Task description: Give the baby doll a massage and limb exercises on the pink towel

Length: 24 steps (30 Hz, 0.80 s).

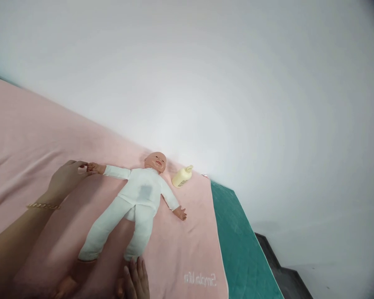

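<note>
doll's hand pinched, leg cuff reached at the near end!

and here the doll [143, 189] is seen laid out on its back on the pink blanket [187, 249], its head set toward the pale wall [268, 104] and its legs spread toward the camera! both of its arms are flung wide, and it is dressed in a white top and white trousers, with a grey-blue patch shown on the chest. over on the left side, one small doll hand is grasped by the left hand [69, 176], caught between thumb and fingers, and a gold-toned bracelet [43, 206] is worn at that wrist. down at the bottom edge, the right hand [137, 278] is held released, its fingers stretched out side by side, the tips brought right to the trouser cuff of one doll leg; whether the cuff is pressed cannot be told. part of that hand is cut off by the frame.

near the doll's head, on the side away from the grasped arm, a pale yellow pump bottle [181, 177] is placed on the blanket. pale lettering [200, 279] is carried near the blanket's edge, a green mat [237, 236] is shown beyond it, and at the lower right a dark surface [283, 272] is glimpsed.
</note>
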### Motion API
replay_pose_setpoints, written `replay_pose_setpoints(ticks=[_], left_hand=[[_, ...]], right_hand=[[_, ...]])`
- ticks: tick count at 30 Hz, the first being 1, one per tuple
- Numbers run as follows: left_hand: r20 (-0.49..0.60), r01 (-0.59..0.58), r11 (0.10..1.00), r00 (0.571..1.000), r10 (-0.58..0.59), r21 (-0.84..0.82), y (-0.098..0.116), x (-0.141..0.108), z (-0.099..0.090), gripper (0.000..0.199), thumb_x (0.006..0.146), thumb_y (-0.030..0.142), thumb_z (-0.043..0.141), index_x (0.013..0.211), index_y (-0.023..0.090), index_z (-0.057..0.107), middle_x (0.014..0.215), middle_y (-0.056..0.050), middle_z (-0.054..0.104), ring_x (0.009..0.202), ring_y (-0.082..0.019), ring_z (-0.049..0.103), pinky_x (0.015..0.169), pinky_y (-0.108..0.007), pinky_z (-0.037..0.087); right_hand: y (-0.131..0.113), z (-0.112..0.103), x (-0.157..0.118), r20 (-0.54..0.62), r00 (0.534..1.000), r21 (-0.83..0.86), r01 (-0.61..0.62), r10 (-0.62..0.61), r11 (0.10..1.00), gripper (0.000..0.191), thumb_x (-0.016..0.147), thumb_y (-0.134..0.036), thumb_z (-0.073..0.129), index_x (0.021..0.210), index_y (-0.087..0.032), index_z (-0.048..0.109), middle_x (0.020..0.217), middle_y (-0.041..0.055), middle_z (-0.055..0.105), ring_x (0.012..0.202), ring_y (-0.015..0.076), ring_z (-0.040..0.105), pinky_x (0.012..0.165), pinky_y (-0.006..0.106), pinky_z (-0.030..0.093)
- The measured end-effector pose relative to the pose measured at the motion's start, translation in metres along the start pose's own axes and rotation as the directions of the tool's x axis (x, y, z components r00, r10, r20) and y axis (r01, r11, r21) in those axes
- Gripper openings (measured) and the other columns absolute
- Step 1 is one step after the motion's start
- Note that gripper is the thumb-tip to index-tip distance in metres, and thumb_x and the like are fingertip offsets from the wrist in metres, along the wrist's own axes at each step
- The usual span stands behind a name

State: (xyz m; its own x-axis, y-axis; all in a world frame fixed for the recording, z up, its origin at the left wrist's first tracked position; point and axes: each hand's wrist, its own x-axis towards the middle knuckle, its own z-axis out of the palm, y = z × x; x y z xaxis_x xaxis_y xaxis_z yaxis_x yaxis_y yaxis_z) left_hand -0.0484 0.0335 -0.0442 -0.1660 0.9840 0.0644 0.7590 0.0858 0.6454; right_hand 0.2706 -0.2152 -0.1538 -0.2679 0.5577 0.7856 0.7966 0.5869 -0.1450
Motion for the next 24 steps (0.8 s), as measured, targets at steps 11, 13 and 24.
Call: replay_pose_setpoints(ticks=[11, 13, 24], left_hand=[[0.035, 0.086, 0.976, 0.996, -0.08, -0.201, 0.049, -0.029, -0.014, 0.057, 0.086, 0.061, 0.056, 0.13, 0.025, 0.064, 0.069, 0.003, 0.066, 0.071, -0.022, 0.065, 0.067, -0.026, 0.041], [0.025, 0.043, 0.978, 0.999, -0.039, -0.202, 0.058, -0.033, -0.011, 0.06, 0.085, 0.064, 0.055, 0.13, 0.026, 0.066, 0.062, 0.003, 0.063, 0.07, -0.023, 0.065, 0.066, -0.026, 0.042], [-0.085, -0.567, 0.758, 0.815, 0.573, -0.321, 0.072, -0.058, 0.044, 0.04, 0.095, 0.059, 0.048, 0.113, 0.037, 0.077, 0.12, 0.003, 0.072, 0.105, -0.027, 0.072, 0.091, -0.033, 0.059]], right_hand=[[0.002, -0.021, 0.038, 0.008, 0.999, 0.034, -0.051, 0.051, 0.998, 0.052, 0.105, -0.031, 0.032, 0.156, -0.019, 0.037, 0.123, 0.0134, 0.073, 0.127, 0.0259, 0.062, 0.09, 0.041, 0.063], [0.002, -0.028, 0.056, 0.052, 0.994, 0.067, -0.105, 0.101, 0.992, 0.054, 0.104, -0.03, 0.036, 0.157, -0.018, 0.034, 0.136, 0.0149, 0.065, 0.136, 0.0263, 0.054, 0.096, 0.042, 0.06], [0.03, -0.025, 0.16, 0.261, 0.896, 0.28, -0.427, 0.36, 0.86, 0.057, 0.102, -0.034, 0.048, 0.156, -0.019, 0.035, 0.154, 0.0126, 0.049, 0.142, 0.0222, 0.047, 0.112, 0.038, 0.048]])
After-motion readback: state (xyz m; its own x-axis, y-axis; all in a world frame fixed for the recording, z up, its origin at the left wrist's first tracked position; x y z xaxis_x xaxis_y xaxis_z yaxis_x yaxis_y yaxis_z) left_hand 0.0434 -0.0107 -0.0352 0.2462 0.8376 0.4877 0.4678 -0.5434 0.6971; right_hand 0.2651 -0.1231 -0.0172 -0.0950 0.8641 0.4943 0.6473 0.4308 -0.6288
